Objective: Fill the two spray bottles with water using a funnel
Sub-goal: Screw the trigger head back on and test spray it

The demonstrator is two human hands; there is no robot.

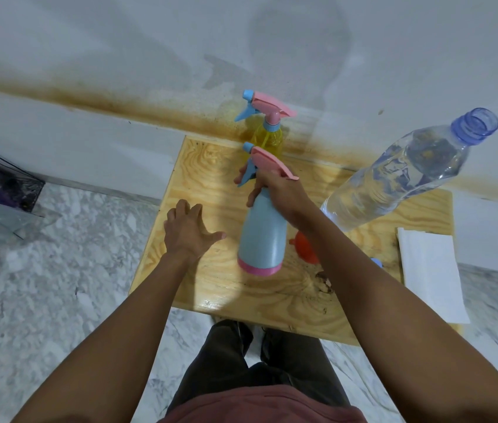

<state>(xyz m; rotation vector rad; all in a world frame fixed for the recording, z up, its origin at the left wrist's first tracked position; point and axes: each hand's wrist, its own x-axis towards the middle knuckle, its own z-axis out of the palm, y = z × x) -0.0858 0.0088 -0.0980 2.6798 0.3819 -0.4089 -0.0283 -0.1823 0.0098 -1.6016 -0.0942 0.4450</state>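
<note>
On the table [211,166] I've got the right hand [275,190] wrapped round the neck of the blue sprayer [261,236], left hand [188,230] spread loose beside it holding nothing, and I reckon that forearm [348,254] could knock the uncapped water bottle [394,178] over while twisting.

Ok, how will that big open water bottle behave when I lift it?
The water bottle looks mostly full, so probably heavy. Its thin clear wall may buckle under a squeeze, and with no cap, water could spill. Tall, so likely tippy if pushed high.
</note>
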